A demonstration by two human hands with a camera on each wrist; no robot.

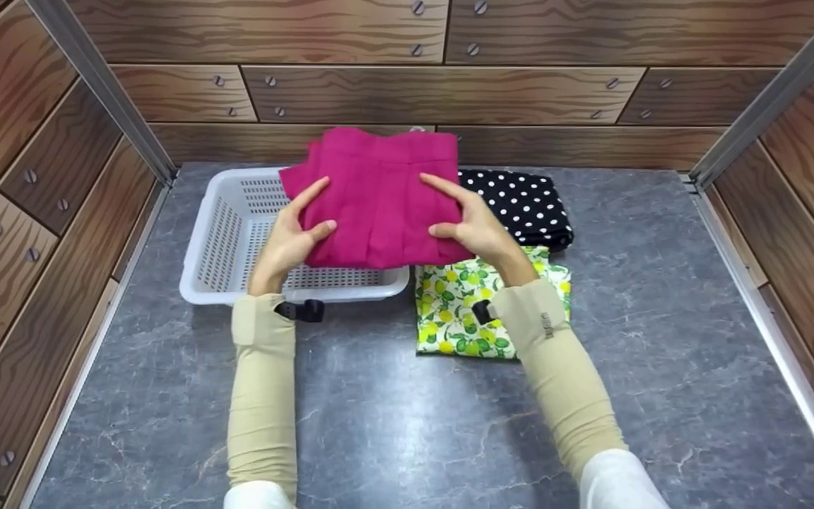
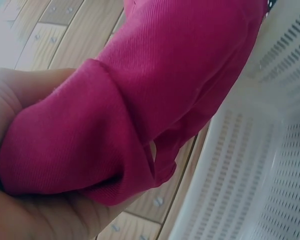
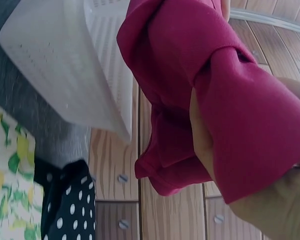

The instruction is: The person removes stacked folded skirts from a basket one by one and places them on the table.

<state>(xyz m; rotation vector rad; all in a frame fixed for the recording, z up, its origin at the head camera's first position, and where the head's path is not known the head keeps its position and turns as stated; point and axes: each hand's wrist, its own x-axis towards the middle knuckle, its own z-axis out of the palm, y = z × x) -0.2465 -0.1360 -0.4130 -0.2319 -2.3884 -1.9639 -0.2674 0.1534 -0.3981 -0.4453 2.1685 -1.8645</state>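
A folded magenta cloth garment (image 1: pixel 386 205) is held up between both hands, over the right part of a white plastic basket (image 1: pixel 202 247). My left hand (image 1: pixel 290 237) grips its left side, thumb and index finger on the near face and the other fingers behind. On the opposite side my right hand (image 1: pixel 474 223) grips it the same way. Both wrist views show the cloth (image 2: pixel 180 65) bunched into the palms, with fingers of the right hand (image 3: pixel 202 135) tucked behind a fold. The basket's slotted inside shows at left; the garment hides its right part.
Right of the basket lies a folded black cloth with white dots (image 1: pixel 520 205). Nearer, a folded lemon-print cloth (image 1: pixel 463 311) lies partly under the right forearm. Wood-patterned walls (image 1: pixel 442 92) enclose the dark marbled tabletop (image 1: pixel 379 410) at the back and sides.
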